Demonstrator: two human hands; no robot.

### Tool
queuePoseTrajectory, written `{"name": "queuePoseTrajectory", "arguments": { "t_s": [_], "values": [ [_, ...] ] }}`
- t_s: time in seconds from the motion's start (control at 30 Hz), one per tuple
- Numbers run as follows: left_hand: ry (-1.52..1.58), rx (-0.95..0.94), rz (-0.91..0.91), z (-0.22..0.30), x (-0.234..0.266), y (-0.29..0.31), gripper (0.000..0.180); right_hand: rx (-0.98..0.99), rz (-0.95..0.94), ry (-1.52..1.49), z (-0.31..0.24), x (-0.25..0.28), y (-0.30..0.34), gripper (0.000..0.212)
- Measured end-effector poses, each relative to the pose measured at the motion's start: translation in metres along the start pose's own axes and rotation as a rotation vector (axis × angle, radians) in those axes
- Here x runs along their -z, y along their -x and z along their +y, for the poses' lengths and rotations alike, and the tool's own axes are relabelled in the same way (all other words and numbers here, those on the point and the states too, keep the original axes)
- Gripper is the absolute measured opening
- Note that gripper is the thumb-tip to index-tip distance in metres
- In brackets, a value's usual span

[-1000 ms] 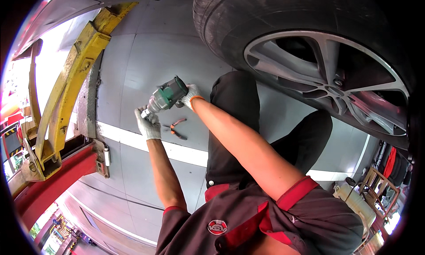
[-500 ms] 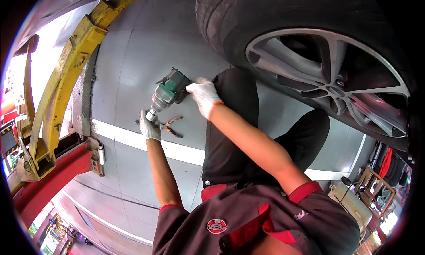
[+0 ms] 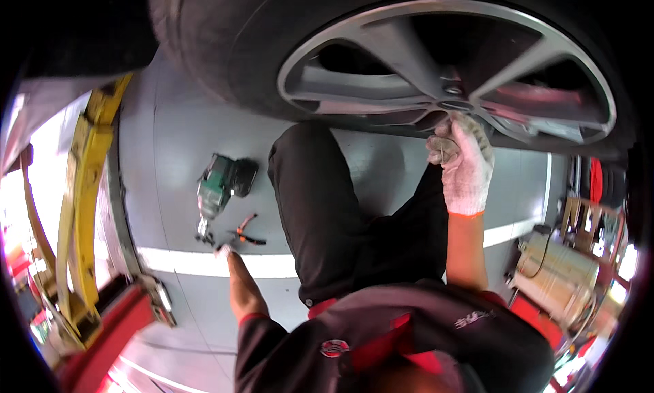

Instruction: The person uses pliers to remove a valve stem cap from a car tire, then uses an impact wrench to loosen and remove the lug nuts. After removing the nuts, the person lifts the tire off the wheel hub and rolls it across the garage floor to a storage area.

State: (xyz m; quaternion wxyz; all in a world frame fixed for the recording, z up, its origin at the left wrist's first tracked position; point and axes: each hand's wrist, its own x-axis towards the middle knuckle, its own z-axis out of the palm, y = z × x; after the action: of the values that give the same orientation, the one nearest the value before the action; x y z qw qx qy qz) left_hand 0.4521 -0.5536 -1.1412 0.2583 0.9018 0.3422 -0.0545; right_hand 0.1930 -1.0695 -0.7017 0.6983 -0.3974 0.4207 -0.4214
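Note:
My right hand [image 3: 463,158], in a white knit glove with an orange cuff, is raised to the centre of the wheel [image 3: 436,86]. Its fingers are curled, with the fingertips at the hub, just below the round centre cap [image 3: 455,106]. What they hold, if anything, I cannot make out. My left hand [image 3: 225,252] is low over the floor, small and blurred, so its fingers are unreadable. Close to it are several small dark pieces [image 3: 204,239]. A green and black cordless impact wrench [image 3: 216,185] lies on the floor, beside orange-and-black-handled pliers [image 3: 247,231].
The wheel's black tyre [image 3: 225,45] fills the top of the view, above my bent knees [image 3: 306,161]. At left stand a yellow lift arm [image 3: 88,161] and a red beam [image 3: 109,338]. A beige tank [image 3: 555,270] is at the right. White stripes [image 3: 266,265] cross the grey floor.
My right hand has left the impact wrench and risen to the wheel hub. The wrench now lies on the floor, and my left hand is off its socket. The view has shifted toward the wheel.

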Motion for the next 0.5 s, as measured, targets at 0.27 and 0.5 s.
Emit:
{"name": "queuePoseTrajectory", "arguments": {
  "t_s": [0.27,0.5],
  "values": [
    [-0.142,0.028,-0.157,0.029,0.001,0.018,0.060,0.121,0.141,-0.168,-0.004,-0.036,0.001,0.020],
    [-0.453,-0.033,0.017,0.033,0.022,0.048,0.059,0.113,0.273,-0.320,0.014,-0.062,0.011,0.019]
  ]
}}
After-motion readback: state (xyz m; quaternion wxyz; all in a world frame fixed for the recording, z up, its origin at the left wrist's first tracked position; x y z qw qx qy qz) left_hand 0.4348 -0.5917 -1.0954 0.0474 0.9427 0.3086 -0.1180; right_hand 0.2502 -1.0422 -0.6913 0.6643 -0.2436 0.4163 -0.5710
